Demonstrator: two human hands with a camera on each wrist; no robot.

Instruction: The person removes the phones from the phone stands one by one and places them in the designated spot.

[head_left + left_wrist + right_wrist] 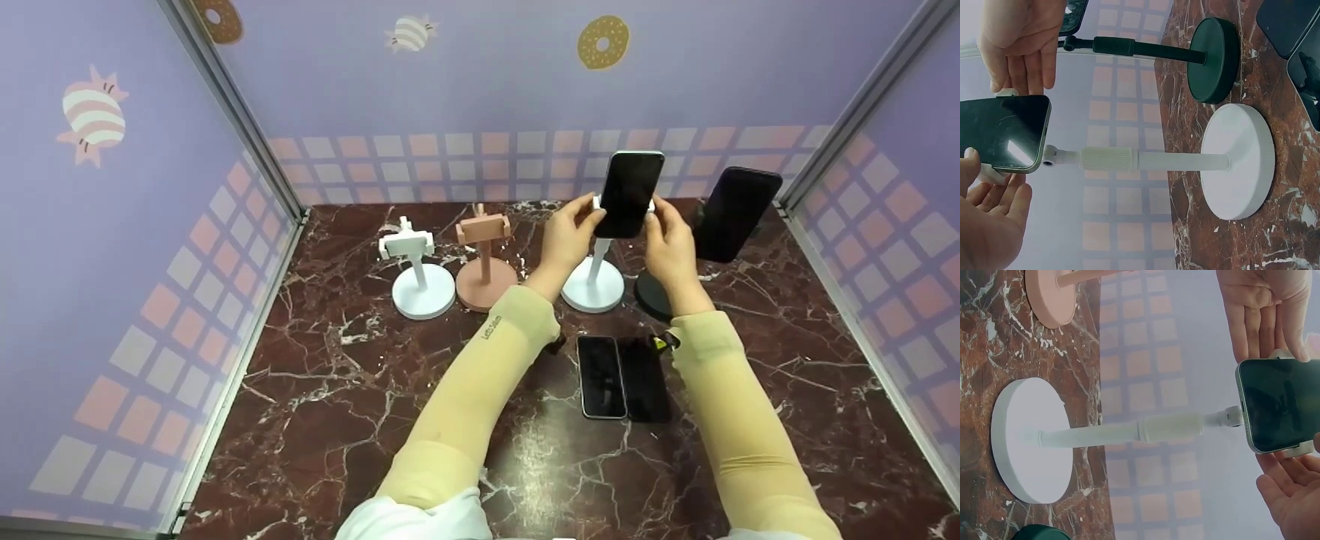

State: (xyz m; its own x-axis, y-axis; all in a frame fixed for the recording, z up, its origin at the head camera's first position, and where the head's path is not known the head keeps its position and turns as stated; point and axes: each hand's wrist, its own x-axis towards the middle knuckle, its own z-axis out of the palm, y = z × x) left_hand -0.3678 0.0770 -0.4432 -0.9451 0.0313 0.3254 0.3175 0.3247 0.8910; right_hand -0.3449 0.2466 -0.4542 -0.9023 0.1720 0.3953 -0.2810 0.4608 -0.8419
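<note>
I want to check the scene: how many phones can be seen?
4. One phone sits on the white stand between both hands, one on the black stand, two flat on the table.

Toward the far edge of the marble tabletop (pixel 337 390), the left hand (pixel 568 234) and right hand (pixel 670 244) touch either side of a dark phone (pixel 628 193) seated upright in a white stand (pixel 594 283). Just right, a second phone (pixel 735 213) sits on a black stand (pixel 651 296). Left stand an empty pink stand (pixel 485 262) and another white one (pixel 418 271). Two phones (pixel 622 377) lie flat between the forearms.
</note>
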